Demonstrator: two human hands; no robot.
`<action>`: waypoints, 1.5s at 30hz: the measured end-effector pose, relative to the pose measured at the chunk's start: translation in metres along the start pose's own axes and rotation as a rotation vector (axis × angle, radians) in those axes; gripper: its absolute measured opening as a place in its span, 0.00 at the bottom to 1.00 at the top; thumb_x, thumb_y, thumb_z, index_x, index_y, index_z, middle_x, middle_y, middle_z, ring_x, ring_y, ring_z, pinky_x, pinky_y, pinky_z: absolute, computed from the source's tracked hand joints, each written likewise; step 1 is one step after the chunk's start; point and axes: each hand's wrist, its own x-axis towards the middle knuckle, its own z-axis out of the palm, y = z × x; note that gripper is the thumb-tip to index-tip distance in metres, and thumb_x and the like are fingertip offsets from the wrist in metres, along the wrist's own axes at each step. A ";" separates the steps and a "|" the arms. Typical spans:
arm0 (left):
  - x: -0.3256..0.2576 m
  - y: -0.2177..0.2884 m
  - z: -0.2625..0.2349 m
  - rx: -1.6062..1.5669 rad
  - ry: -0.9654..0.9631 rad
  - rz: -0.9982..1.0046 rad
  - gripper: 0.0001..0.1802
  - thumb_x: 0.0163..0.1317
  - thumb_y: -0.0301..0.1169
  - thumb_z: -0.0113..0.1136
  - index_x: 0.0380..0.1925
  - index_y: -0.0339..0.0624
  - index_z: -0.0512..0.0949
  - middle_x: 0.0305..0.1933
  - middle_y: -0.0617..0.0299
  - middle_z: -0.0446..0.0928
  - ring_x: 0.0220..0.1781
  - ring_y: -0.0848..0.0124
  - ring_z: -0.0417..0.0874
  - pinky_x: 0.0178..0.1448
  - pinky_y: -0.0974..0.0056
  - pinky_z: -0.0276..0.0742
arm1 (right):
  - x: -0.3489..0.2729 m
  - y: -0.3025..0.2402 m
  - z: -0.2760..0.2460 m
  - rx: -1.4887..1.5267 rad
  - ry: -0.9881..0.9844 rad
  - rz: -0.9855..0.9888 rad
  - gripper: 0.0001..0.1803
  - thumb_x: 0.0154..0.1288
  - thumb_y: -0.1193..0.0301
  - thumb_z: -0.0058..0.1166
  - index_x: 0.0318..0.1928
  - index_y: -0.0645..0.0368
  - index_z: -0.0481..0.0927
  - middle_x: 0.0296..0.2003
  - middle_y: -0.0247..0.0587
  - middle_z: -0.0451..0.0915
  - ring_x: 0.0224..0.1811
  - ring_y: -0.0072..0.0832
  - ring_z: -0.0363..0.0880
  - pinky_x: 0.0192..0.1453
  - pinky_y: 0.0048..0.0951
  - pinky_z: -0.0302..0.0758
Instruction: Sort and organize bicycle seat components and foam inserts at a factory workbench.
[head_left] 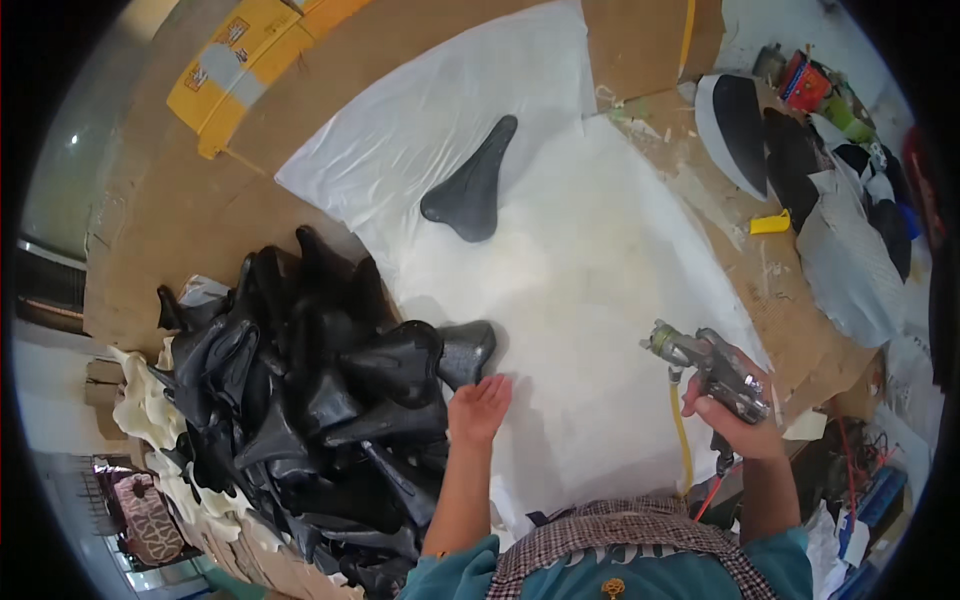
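My right hand (752, 424) is wrapped round the handle of a metal spray gun (682, 347), its nozzle facing left over the white sheet (580, 270). A yellow hose and a red line run down from the gun. My left hand (480, 408) has its fingers stretched out beside a dark bicycle saddle cover (467, 352) at the right edge of a large heap of black saddle covers (330, 400). Whether the fingertips touch that cover I cannot tell. One dark grey bicycle saddle cover (474, 190) lies alone on the far part of the sheet, its narrow nose pointing away to the right.
Brown cardboard (150, 220) surrounds the sheet, with a yellow carton (240, 70) at the far left. Cream-coloured pieces (150, 400) lie left of the heap. On the right are a yellow object (770, 223), a white-and-black curved piece (733, 135) and crumpled scraps (850, 260).
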 end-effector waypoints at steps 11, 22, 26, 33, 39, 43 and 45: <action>0.004 0.036 0.009 -0.009 -0.007 0.842 0.08 0.60 0.33 0.50 0.35 0.41 0.72 0.37 0.61 0.73 0.41 0.65 0.73 0.49 0.62 0.71 | 0.011 0.017 0.000 0.041 0.016 0.017 0.29 0.54 0.78 0.59 0.57 0.67 0.66 0.32 0.36 0.76 0.34 0.23 0.76 0.42 0.27 0.77; -0.035 0.191 0.117 0.238 0.088 1.678 0.14 0.55 0.26 0.54 0.42 0.37 0.73 0.41 0.60 0.75 0.37 0.70 0.74 0.41 0.70 0.71 | 0.010 0.064 -0.001 0.045 -0.078 0.133 0.32 0.53 0.77 0.59 0.59 0.67 0.64 0.34 0.33 0.77 0.38 0.18 0.74 0.45 0.22 0.72; 0.060 0.113 0.179 0.590 -0.031 0.940 0.14 0.56 0.28 0.56 0.43 0.37 0.74 0.39 0.55 0.76 0.30 0.64 0.77 0.31 0.66 0.73 | 0.017 0.079 -0.002 -0.037 -0.087 0.140 0.31 0.53 0.76 0.61 0.59 0.65 0.66 0.35 0.34 0.77 0.39 0.18 0.74 0.45 0.22 0.72; 0.180 0.126 0.206 0.331 -0.178 0.638 0.20 0.67 0.42 0.43 0.53 0.42 0.67 0.52 0.59 0.70 0.47 0.59 0.73 0.50 0.52 0.68 | 0.023 0.082 -0.002 -0.108 -0.094 0.155 0.30 0.54 0.76 0.60 0.58 0.64 0.66 0.36 0.34 0.77 0.38 0.18 0.75 0.44 0.22 0.72; 0.137 0.101 0.212 0.680 -0.317 0.722 0.16 0.63 0.34 0.51 0.49 0.40 0.70 0.44 0.56 0.75 0.41 0.65 0.77 0.43 0.59 0.78 | 0.022 0.105 -0.016 -0.226 -0.037 0.075 0.30 0.54 0.74 0.60 0.59 0.59 0.66 0.35 0.35 0.77 0.37 0.19 0.75 0.43 0.24 0.72; 0.076 0.121 0.173 0.594 -0.315 0.797 0.20 0.61 0.32 0.50 0.49 0.28 0.71 0.49 0.49 0.75 0.49 0.57 0.77 0.51 0.55 0.76 | 0.002 0.109 -0.022 -0.335 -0.132 0.070 0.31 0.54 0.66 0.59 0.59 0.56 0.65 0.38 0.46 0.78 0.38 0.38 0.78 0.44 0.33 0.73; 0.032 0.152 0.144 0.565 -0.376 0.780 0.20 0.63 0.34 0.49 0.50 0.30 0.71 0.52 0.49 0.74 0.53 0.58 0.75 0.60 0.53 0.69 | -0.015 0.108 -0.033 -0.394 -0.148 0.071 0.31 0.54 0.66 0.58 0.59 0.55 0.65 0.39 0.47 0.78 0.39 0.41 0.78 0.45 0.35 0.73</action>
